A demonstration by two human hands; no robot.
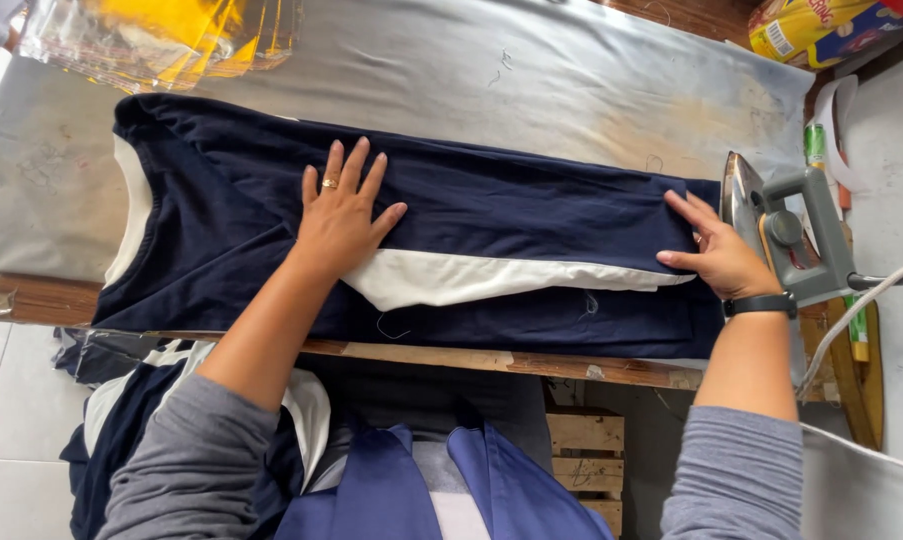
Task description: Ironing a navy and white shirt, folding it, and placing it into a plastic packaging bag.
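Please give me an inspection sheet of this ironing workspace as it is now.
Surface: padded grey ironing cover, stained, on a wooden table.
Job's things: navy and white garment lying flat, folded.
Clutter: clear plastic bags far left; yellow packet far right.
Grip: left hand flat on garment; right hand at its edge, holding nothing.
Cables: white cord by grey iron, which stands upright.
Surroundings: garment pile below table; wooden crate.

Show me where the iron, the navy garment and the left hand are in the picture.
iron [806, 235]: head view, on its grey handle.
navy garment [511, 205]: head view, on the dark cloth between the two hands.
left hand [339, 222]: head view, on the back of the hand, lying flat on the garment.
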